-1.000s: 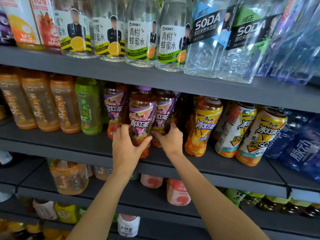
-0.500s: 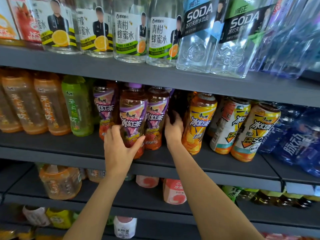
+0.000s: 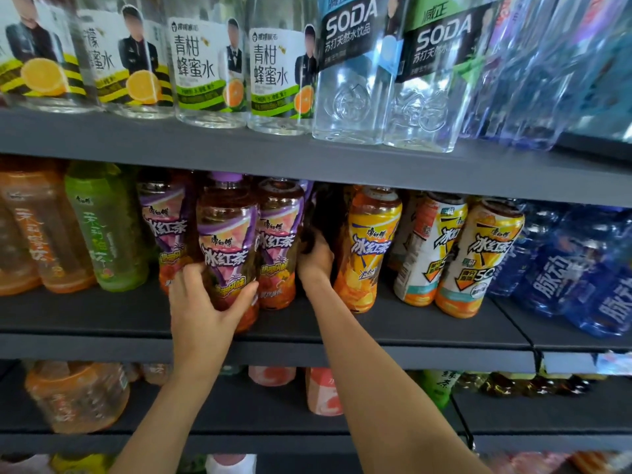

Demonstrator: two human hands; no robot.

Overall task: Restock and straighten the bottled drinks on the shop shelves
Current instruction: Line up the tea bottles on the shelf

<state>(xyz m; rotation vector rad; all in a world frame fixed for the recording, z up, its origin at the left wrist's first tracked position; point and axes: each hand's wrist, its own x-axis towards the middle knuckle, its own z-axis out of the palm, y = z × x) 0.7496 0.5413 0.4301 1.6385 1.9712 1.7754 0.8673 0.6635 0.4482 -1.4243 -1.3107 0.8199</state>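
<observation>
Left hand (image 3: 201, 302) still grips purple bottle (image 3: 227, 254); right hand (image 3: 316, 258) has slid behind its neighbour, grip hidden; row straightening continues.

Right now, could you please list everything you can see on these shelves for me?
Clear honey-water bottles: four, yellow or green labels, top shelf left.
Clear soda bottles: two, black labels, top shelf centre.
Blue-tinted bottles: blurred, count unclear, top right.
Orange tea bottles: at least two, middle shelf left.
Green tea bottle: one, beside them.
Purple-label iced tea bottles: three, middle.
Yellow-label iced tea bottles: three, right of centre.
Blue sports-drink bottles: several, far right.
Lower shelf bottles: mixed, partly hidden.
Left hand: grips front purple bottle.
Right hand: reaching between rows.
</observation>
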